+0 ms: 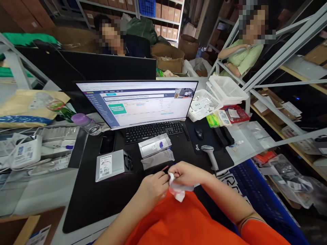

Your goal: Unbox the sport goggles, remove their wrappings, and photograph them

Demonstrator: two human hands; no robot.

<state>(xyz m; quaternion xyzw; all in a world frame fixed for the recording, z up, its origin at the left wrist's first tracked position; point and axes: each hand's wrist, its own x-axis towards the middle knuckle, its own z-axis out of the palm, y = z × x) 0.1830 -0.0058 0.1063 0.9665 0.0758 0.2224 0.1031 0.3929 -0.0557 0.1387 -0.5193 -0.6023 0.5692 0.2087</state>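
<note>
My right hand [182, 172] pinches a crumpled white wiping cloth [180, 196] close to my body. Beside the cloth shows a clear lens of what looks like a pair of eyeglasses [188, 188], mostly covered by my fingers. My left hand [155, 185] is closed around the other part of the eyeglasses, and a thin reddish temple pokes out above its fingers. Just beyond the hands lie a grey cloth pouch [157, 159] and an opened silver box [155, 145]. A silver carton [112, 166] with a white label stands left of them.
A monitor [143, 105] stands behind a keyboard [153, 131]. To the right are a mouse [198, 133], a barcode scanner [211, 156], black cases [224, 136] and white baskets [227, 89]. A phone [107, 143] and lidded bottle [87, 124] are at left. Two people are beyond the desk.
</note>
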